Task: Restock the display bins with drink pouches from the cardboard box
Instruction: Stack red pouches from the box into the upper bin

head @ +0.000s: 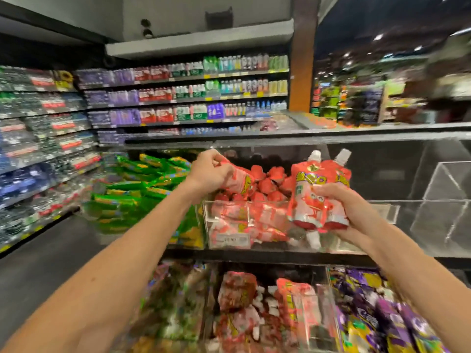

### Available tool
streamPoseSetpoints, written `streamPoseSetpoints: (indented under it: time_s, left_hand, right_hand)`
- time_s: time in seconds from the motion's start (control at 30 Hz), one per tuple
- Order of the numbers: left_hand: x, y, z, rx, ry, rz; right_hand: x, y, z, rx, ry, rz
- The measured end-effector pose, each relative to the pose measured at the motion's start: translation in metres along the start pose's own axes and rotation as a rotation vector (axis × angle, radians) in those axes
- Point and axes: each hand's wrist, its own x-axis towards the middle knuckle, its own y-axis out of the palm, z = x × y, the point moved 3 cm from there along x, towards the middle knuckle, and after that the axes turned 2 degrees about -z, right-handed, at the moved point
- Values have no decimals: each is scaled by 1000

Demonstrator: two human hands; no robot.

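Currently: left hand (211, 170) clenched on red pouch (239, 180), above left end of clear bin (254, 202). Right hand (349, 207) grasps pouch pair (318, 192) by lower half, spouts up, before bin's right front corner. Bin heaped with matching pouches. Green packs (142, 189) left of bin.

The two pouches (318, 197) in the right hand (356, 207) were red fading to pale pink, with white caps and yellow lettering (a cartoon face too, blurred). The pouch (238, 180) in the left hand (210, 171) was the same red and pink. At the black shelf's (254, 254) front edge, the clear bin (224, 203) held red; green-and-yellow packs (142, 189) lay left, purple packs (369, 314) below.
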Motion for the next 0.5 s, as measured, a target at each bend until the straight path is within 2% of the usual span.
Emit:
streamPoseSetpoints:
  time_s: [0.1, 0.2, 0.37, 0.5]
  left_hand:
    - [15, 26, 13, 248, 110, 182]
    - [26, 30, 22, 356, 137, 289]
    - [32, 24, 10, 767, 187, 676]
    - [33, 26, 4, 955, 192, 752]
  right_hand:
    - [-1, 9, -1, -6, -32, -64]
    - [-3, 15, -5, -57, -54, -101]
    - [2, 27, -12, -49, -64, -109]
    - [10, 36, -11, -65, -60, -105]
